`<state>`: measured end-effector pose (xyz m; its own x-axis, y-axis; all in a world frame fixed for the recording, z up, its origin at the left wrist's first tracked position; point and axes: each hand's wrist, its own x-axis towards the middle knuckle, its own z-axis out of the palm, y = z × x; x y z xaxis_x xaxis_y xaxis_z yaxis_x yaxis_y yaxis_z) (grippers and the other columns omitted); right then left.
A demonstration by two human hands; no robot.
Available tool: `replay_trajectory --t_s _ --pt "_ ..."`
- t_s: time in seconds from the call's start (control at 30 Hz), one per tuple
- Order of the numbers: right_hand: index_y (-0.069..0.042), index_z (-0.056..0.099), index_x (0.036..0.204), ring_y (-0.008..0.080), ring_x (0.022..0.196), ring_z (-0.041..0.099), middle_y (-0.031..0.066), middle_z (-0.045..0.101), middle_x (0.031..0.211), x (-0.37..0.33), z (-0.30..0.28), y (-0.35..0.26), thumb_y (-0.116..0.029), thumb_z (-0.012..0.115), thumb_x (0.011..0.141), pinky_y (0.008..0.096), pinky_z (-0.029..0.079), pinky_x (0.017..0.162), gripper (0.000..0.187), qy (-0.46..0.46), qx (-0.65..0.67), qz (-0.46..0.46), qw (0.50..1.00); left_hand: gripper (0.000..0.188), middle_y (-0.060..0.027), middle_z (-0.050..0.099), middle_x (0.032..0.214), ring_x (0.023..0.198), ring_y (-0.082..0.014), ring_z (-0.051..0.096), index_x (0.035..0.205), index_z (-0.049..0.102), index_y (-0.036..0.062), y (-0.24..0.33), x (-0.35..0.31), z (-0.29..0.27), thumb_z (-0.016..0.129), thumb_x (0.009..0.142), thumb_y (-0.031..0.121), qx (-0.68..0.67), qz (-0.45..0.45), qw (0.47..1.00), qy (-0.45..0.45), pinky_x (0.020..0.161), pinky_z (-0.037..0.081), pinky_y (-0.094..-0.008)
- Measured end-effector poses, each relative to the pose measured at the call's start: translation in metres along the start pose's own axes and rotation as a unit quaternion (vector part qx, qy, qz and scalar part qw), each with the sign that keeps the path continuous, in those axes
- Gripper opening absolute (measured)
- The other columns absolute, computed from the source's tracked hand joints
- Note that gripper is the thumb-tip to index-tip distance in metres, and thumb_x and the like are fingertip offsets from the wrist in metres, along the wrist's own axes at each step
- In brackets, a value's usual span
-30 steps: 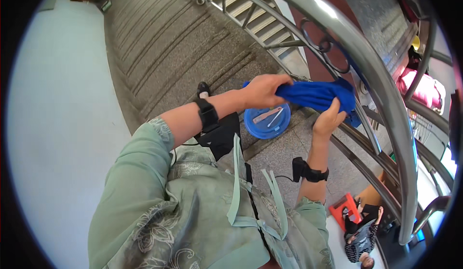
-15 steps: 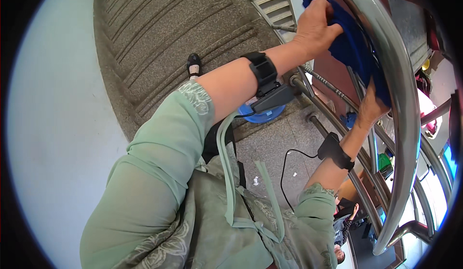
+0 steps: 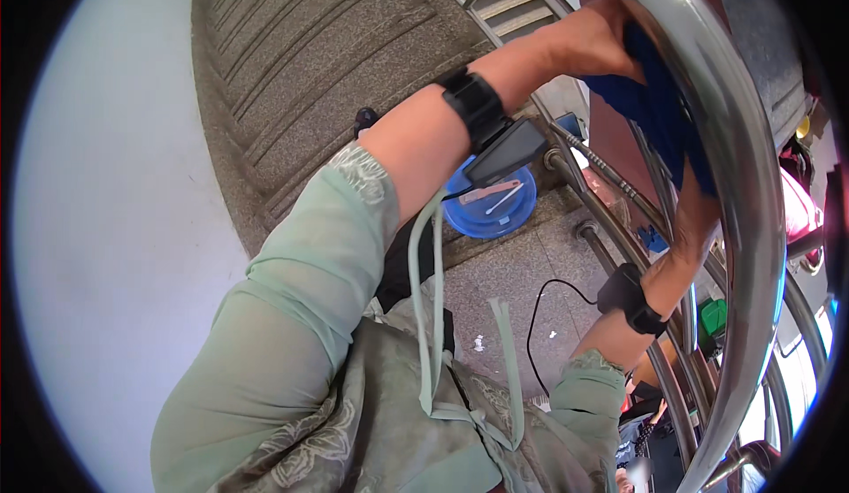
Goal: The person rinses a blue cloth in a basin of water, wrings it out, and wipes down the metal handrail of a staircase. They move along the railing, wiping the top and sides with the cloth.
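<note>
A dark blue cloth (image 3: 650,95) hangs bunched against the left side of a thick, curved steel handrail (image 3: 738,139). At the cloth's upper part, my left hand (image 3: 597,44) is closed on it, the fingertips passing out of sight behind the rail. Lower down, my right hand (image 3: 694,214) grips the cloth's bottom end close beside the same rail; its fingers are mostly covered by cloth and rail. Both forearms wear a black strap with a black device, one on the left arm (image 3: 482,108) and one on the right arm (image 3: 628,298).
Below my left forearm stands a blue basin (image 3: 491,206) with a flat pinkish tool and a white stick in it. Stone steps (image 3: 309,60) rise at the upper left beside a white wall (image 3: 115,228). Thinner steel bars (image 3: 610,175) run under the handrail. A black cable (image 3: 533,325) loops near my right arm.
My left hand has slid right and slightly down with the cloth, its fingers now behind the rail. My right hand has shifted slightly. More of the basin shows as the view moved.
</note>
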<state>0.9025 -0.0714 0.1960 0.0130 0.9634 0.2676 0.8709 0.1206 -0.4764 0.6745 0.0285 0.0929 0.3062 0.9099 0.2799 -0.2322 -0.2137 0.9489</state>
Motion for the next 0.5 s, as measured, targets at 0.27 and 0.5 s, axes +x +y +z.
replay_trajectory --t_s 0.27,0.5 --pt "0.004 0.063 0.121 0.0245 0.107 0.064 0.0157 0.067 0.119 -0.012 0.034 -0.007 -0.008 0.074 0.085 0.0351 0.047 0.097 0.039 0.192 0.034 -0.028 0.980 0.046 -0.0075 0.073 0.104 0.097 -0.0192 0.066 0.103 0.073 0.0024 -0.008 0.010 0.009 0.080 0.059 -0.008 -0.219 -0.033 0.975 0.013 0.087 0.053 -0.0324" --pt "0.006 0.065 0.112 0.0393 0.108 0.061 0.0223 0.066 0.117 -0.034 0.041 -0.013 -0.013 0.066 0.090 0.0453 0.045 0.094 0.029 0.169 -0.205 -0.081 0.961 0.043 -0.0235 0.065 0.093 0.092 -0.0423 0.064 0.116 0.057 0.0017 -0.006 -0.042 0.037 0.063 0.073 0.000 -0.018 -0.068 0.978 0.198 0.079 0.052 -0.0411"
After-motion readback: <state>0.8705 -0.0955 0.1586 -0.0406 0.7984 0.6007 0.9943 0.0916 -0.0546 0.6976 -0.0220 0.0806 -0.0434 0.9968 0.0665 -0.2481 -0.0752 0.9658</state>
